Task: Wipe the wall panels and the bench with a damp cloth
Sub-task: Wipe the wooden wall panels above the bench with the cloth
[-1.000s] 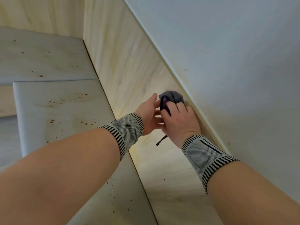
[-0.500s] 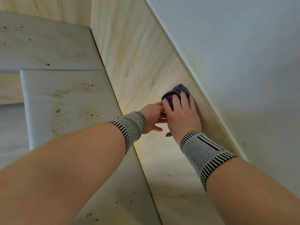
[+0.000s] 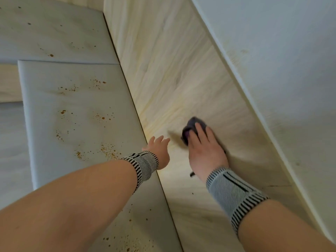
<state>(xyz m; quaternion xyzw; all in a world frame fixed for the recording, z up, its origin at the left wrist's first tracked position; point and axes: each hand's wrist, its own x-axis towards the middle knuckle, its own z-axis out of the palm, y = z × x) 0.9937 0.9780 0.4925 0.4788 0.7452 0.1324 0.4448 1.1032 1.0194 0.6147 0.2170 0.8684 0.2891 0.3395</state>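
The pale wood-grain wall panel (image 3: pixel 169 73) is smooth, with yellowish staining just ahead of the fingertips; above it runs a narrow cream ledge (image 3: pixel 241 77) under the plain white wall (image 3: pixel 283 51). Left of the fingers lies the flat grey padded bench cushion (image 3: pixel 72 106), rectangular and speckled with small rust-brown spots; a second grey cushion (image 3: pixel 54 30) sits beyond it.

The right hand (image 3: pixel 204 150) presses the small bunched dark grey and purple cloth (image 3: pixel 190 129) flat against the panel, fingers (image 3: pixel 201 130) straight and lying over it, the cloth poking out past the fingertips. The left hand (image 3: pixel 159 148) hovers just left of the cloth, fingers loosely spread, holding nothing. Both wrists wear knitted grey wristbands (image 3: pixel 234 193) with black-and-white striped edges.
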